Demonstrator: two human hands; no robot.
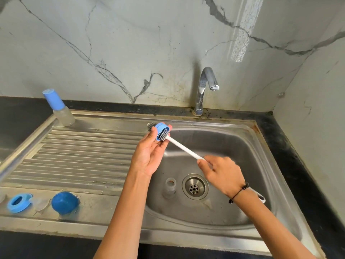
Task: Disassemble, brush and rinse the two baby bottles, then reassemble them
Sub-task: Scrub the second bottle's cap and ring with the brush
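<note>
Blue screw ring [162,132] pinched in left hand [149,154] fingertips, bristles of white brush [183,149] poking through it, right hand [223,174] closed round handle, open bottle [169,187] below in sink [242,146], capped bottle [59,108] far left.

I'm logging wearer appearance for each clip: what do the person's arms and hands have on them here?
Both forearms are bare, with no sleeves or gloves in view. The right hand has a thin black cord bracelet with small dark beads around its wrist. The left hand and its wrist carry nothing: no ring, watch or band shows.
</note>
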